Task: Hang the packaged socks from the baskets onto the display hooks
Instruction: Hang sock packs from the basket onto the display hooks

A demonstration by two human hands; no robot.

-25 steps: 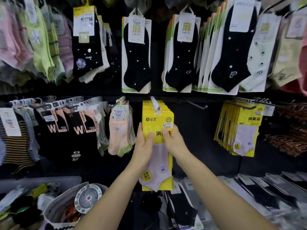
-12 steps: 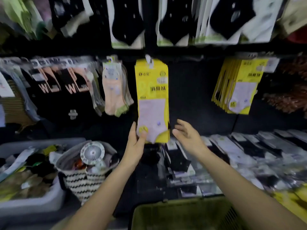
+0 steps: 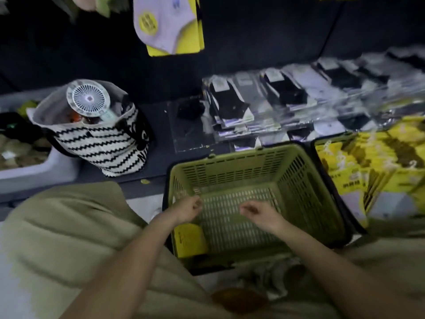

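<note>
1. Last yellow pack point(image 3: 189, 241) visible in the green basket point(image 3: 230, 168) lies flat in the basket's near-left corner, lower centre of frame. No other packs show on the slotted floor.
2. Left hand point(image 3: 187, 209) hovers just above and beyond that pack, not touching it. Fingers are loosely curled and hold nothing.
3. Right hand point(image 3: 259, 214) is over mid-basket, well right of the pack. It has the same loose curl and is empty. Motion blur hides finer finger detail.
4. Done so far: hung packs point(image 3: 171, 26) of the same yellow type hang at top centre. The hook itself is out of frame.
5. Left to do: this one pack, plus the right basket point(image 3: 333, 137) at the right edge, stacked full of yellow packs point(image 3: 358, 171). Judgement: first basket nearly cleared, bulk of the job remaining.
6. Likely next grab is by the left hand, since it is the nearer one.
7. Periphery: clear-wrapped socks point(image 3: 232, 104) on the shelf beyond, and a striped bag point(image 3: 101, 146) with a fan point(image 3: 88, 99) at centre left.
</note>
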